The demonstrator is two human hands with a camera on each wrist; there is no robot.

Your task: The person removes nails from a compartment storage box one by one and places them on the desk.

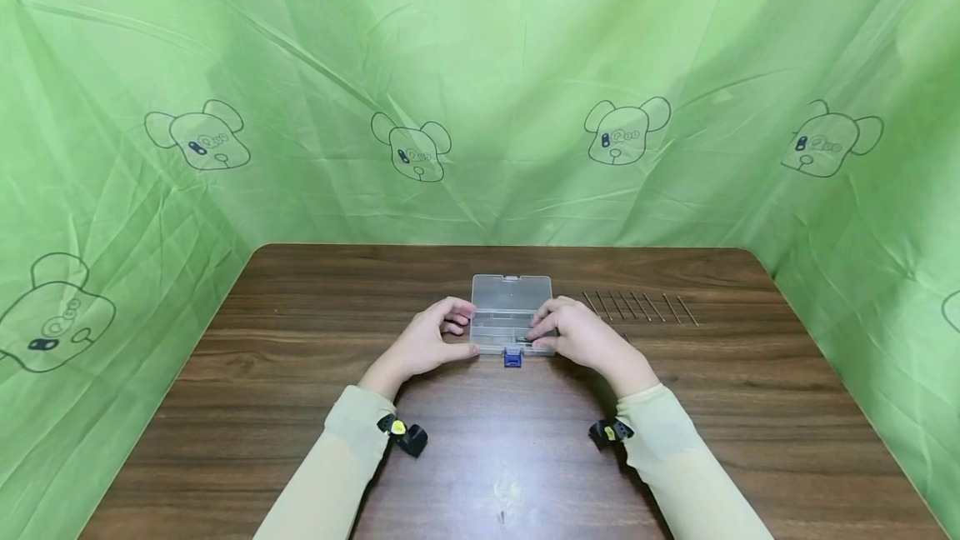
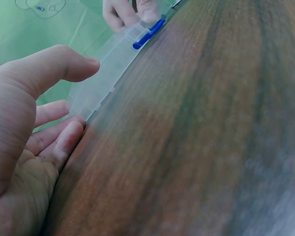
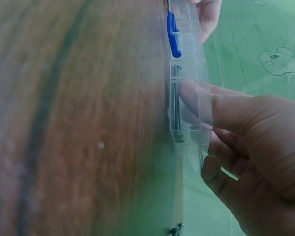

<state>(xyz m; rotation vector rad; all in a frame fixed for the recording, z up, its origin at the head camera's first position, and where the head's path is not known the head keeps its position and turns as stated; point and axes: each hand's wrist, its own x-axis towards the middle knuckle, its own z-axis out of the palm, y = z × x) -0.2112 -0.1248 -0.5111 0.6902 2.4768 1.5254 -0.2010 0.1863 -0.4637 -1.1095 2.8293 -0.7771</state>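
Observation:
A clear plastic compartment box (image 1: 491,332) lies with its lid (image 1: 512,290) thrown back and its blue latch (image 1: 512,357) hanging at the front. At its left end is my left hand (image 1: 431,336), thumb stretched to the front corner and fingertips touching the end wall. Thumb and fingers of my right hand (image 1: 581,336) reach into the front right compartment. They pinch a dark screw (image 1: 522,339) there. Through the clear wall in the right wrist view, long thin screws (image 3: 176,103) show lying in that compartment, right by the thumb.
Several long screws (image 1: 632,305) lie in a slanted row on the wooden table (image 1: 300,357), to the right of the box. Another one's tip pokes out beside my right hand. Green cloth (image 1: 480,207) hangs behind the table and at both sides.

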